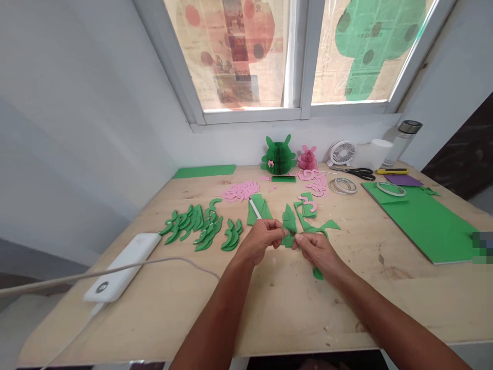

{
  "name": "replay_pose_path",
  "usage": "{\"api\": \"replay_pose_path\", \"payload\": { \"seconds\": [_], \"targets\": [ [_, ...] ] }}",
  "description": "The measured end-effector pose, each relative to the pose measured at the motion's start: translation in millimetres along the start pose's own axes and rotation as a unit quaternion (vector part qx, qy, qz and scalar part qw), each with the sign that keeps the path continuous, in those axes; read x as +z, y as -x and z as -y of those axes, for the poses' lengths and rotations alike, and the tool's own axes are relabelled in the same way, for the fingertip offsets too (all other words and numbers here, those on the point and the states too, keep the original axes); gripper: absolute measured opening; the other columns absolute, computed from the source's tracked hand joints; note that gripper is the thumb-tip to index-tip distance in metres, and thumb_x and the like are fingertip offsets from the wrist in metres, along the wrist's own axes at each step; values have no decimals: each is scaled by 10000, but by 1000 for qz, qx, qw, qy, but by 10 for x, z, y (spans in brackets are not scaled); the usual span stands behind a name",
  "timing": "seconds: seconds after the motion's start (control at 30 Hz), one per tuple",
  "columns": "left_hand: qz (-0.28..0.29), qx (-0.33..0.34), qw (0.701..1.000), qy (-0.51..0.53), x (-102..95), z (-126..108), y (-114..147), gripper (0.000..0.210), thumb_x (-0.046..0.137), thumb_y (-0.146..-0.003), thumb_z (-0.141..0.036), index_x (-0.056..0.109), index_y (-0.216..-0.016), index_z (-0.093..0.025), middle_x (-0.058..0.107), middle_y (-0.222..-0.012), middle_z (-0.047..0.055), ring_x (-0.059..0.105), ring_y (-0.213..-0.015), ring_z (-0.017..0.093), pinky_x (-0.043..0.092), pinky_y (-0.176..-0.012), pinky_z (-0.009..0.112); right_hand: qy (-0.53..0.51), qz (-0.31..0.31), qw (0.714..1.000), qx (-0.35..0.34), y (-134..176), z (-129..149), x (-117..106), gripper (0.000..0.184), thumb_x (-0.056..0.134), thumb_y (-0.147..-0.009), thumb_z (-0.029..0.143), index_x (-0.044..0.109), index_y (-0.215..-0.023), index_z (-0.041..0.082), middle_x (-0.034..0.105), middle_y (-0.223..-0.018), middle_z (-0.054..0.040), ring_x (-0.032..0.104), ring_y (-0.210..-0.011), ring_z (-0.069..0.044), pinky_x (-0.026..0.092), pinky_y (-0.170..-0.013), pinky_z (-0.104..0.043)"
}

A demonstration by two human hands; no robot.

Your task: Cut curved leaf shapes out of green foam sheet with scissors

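A small piece of green paper (289, 220) with a pointed top is pinched between the fingertips of my left hand (265, 237). The thumb and finger of my right hand (316, 251) close on its lower right side. A green rounded shape (318, 274) shows below my right hand and a green curved one above it; I cannot tell whether they belong to one tool. Green paper offcuts (304, 218) lie just beyond my right hand. Past my left hand, a white pen (254, 208) rests on a green paper sheet (264, 206). Curved green cutouts (231, 235) lie farther left.
Pink cutouts (242, 190), a green honeycomb paper figure (279, 156) and a pink one (307, 158) are at the back. Black scissors (362, 173), tape rolls (342, 186), a yellow cutter (392, 171) and a green board (423, 223) sit right. A white power bank (123, 267) lies left.
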State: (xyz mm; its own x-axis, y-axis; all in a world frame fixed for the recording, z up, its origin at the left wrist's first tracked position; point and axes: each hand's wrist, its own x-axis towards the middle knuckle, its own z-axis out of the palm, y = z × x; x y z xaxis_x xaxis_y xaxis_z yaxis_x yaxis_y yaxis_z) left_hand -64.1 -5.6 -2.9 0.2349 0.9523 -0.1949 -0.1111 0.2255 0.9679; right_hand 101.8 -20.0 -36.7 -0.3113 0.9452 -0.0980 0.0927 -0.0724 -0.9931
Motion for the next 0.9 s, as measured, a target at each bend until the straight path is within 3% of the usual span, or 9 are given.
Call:
{"api": "replay_pose_path", "payload": {
  "seconds": [0.3, 0.6, 0.9],
  "targets": [
    [-10, -2, 1000, 6, 29, 2, 3, 208, 666, -594, -244, 487, -520, -165, 427, -396, -63, 378, -391, 62, 298, -451, 218, 3, -15, 1000, -10, -1, -1, -3, 425, 488, -787, 538, 574, -646, 147, 234, -398, 95, 166, -373, -61, 109, -368, -219],
    [-67, -12, 997, 29, 133, -22, 16, 168, 680, -572, -261, 557, -603, -151, 570, -480, -7, 435, -408, 74, 316, -433, 211, -7, -44, 999, -12, -43, -58, -8, 433, 495, -777, 558, 557, -630, 156, 254, -404, 89, 176, -375, -63, 107, -374, -220],
    [-90, -1, 994, 55, 174, 4, 5, 158, 657, -583, -276, 561, -591, -150, 588, -490, 4, 437, -392, 71, 333, -429, 212, -38, -47, 998, 5, -42, -39, 12, 454, 515, -751, 592, 569, -625, 159, 285, -382, 85, 186, -359, -64, 115, -364, -216]
  ]
}}
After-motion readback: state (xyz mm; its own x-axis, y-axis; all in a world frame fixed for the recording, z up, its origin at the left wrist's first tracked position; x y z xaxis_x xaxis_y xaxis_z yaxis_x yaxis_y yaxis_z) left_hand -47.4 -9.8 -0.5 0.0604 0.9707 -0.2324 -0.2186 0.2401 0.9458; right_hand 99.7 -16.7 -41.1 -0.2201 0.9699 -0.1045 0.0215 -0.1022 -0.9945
